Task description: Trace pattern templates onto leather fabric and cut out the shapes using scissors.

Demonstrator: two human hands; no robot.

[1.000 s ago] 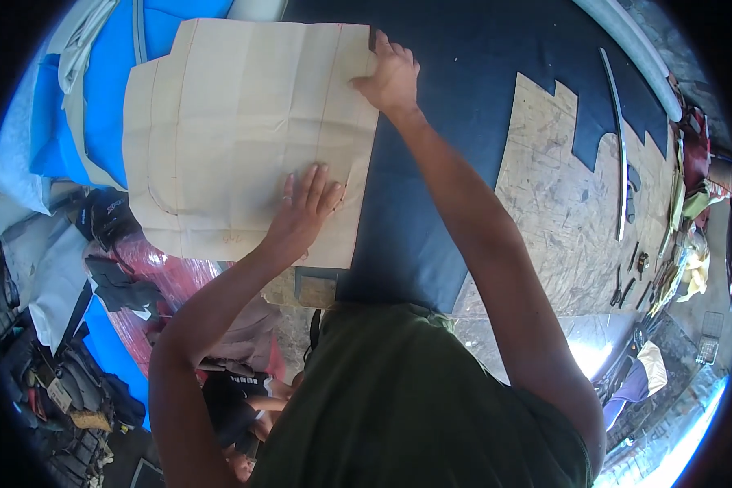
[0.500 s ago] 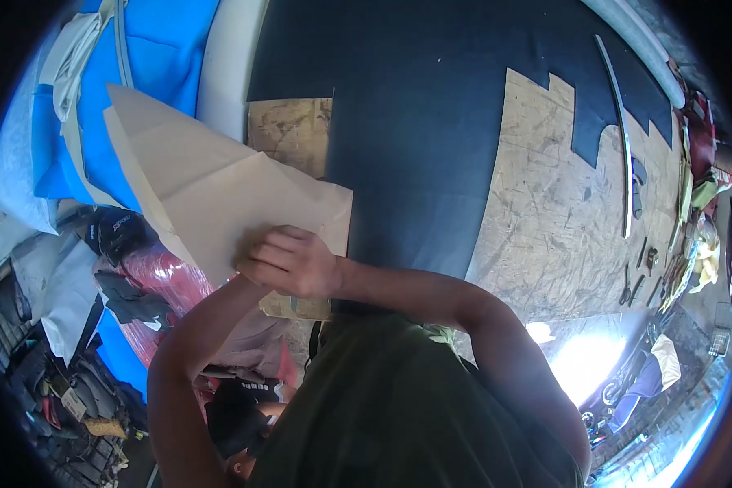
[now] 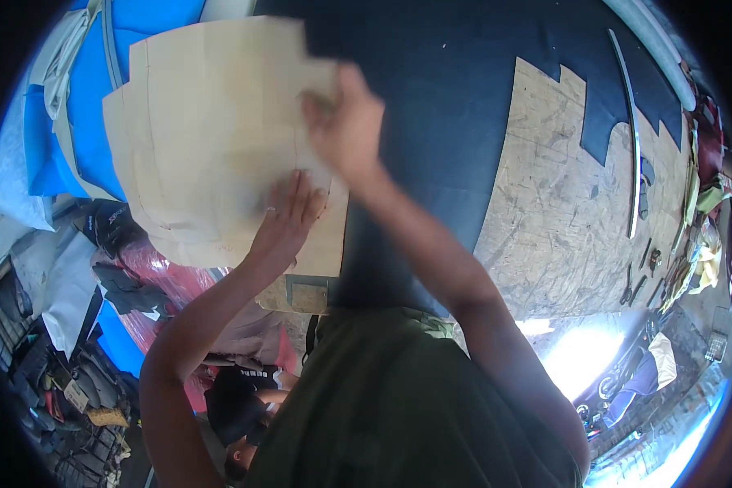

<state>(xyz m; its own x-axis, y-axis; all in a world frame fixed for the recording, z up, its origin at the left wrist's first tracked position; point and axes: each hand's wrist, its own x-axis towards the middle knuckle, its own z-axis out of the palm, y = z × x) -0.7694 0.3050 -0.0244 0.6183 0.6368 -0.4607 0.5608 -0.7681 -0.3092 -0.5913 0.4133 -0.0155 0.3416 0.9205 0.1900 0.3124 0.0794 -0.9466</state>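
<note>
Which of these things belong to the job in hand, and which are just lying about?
Seemingly part of the job:
brown paper, under the left hand, with the right hand blurred at its edge
black sheet bordering it

Apparently lying about:
metal strip
small tools
blue material

in the upper left of the frame lies a tan paper sheet (image 3: 211, 122) marked with thin red lines. the left hand (image 3: 287, 213) rests flat near its lower right part, while the right hand (image 3: 350, 126), blurred, is at its right edge; whether it grips is unclear. black material (image 3: 431, 122) runs down the upper centre. at right, a metal strip (image 3: 625, 122) lies over a worn wooden board (image 3: 537, 187); blue material (image 3: 81, 138) fills the far upper left.
</note>
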